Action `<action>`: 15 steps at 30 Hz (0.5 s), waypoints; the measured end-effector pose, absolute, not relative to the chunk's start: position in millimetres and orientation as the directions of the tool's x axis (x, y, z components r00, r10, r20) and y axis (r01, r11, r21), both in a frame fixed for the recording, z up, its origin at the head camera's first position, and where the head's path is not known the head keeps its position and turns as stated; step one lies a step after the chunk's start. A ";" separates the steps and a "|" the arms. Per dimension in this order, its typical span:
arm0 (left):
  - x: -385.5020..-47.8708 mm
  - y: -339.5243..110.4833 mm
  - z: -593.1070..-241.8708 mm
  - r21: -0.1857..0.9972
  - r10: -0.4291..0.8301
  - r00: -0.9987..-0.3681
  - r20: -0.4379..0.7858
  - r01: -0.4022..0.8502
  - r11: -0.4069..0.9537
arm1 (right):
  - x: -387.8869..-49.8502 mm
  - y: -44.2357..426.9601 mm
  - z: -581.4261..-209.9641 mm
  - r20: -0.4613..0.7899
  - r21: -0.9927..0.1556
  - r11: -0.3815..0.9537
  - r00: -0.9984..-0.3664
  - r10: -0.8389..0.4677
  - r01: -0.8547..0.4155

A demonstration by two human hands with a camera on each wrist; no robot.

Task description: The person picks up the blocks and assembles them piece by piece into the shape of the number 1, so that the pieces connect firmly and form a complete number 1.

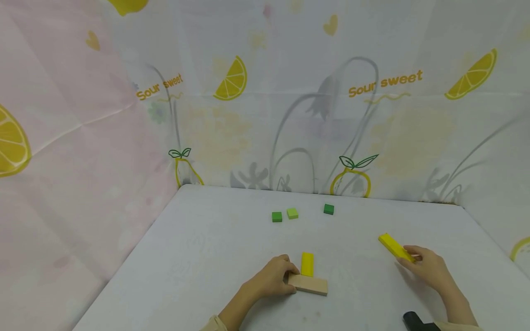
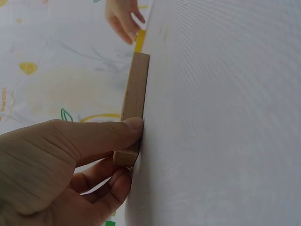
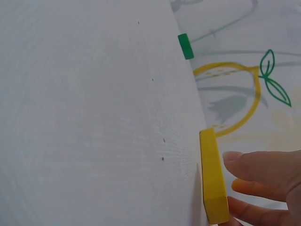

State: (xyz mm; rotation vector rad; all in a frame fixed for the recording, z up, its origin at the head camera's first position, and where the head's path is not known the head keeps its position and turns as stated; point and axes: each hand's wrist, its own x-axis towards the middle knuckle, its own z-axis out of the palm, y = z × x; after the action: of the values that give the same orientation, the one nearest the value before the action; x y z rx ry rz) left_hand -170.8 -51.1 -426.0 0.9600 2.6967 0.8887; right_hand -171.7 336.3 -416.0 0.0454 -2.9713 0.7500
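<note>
Wood, by its grain, made up the plain block (image 1: 308,284) that the left hand (image 1: 275,276) pinched by its near end, thumb on one face and bent fingers opposite. Just beyond that hand's fingertips lay a short yellow block (image 1: 307,264), close against the plain block's far side. Well to the right, a long yellow block (image 1: 393,246) pointed away from the right hand (image 1: 426,266), whose thumb and fingers were about its near end; whether they gripped it, I could not tell.

All three blocks looked light, stiff and hard to damage, though smooth faces might have slid a little. The long sides near one end seemed the best hold, leaving the rest free.

The right wrist view showed what looked like a slim gap between thumb and long yellow block, which the head view did not make out. Only the head view took in all three green pieces (image 1: 277,217) together, on the surface (image 1: 198,257) beyond both hands.
</note>
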 end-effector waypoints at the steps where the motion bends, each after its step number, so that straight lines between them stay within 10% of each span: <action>1: -170.8 -51.1 -425.9 0.576 0.616 -0.785 0.060 0.531 0.621 | -171.7 336.4 -416.2 0.078 -0.472 0.880 -0.997 -0.011 -0.047; 15: -171.1 -51.3 -426.4 0.591 0.616 -0.786 0.055 0.523 0.615 | -170.5 335.4 -412.7 -0.058 -0.483 0.876 -0.998 -0.032 0.000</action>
State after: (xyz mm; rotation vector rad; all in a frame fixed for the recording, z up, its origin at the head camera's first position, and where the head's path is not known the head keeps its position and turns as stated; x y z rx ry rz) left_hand -171.1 -51.3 -426.4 0.9527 2.6828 0.9069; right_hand -170.5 335.4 -412.7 0.0272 -3.1046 0.7988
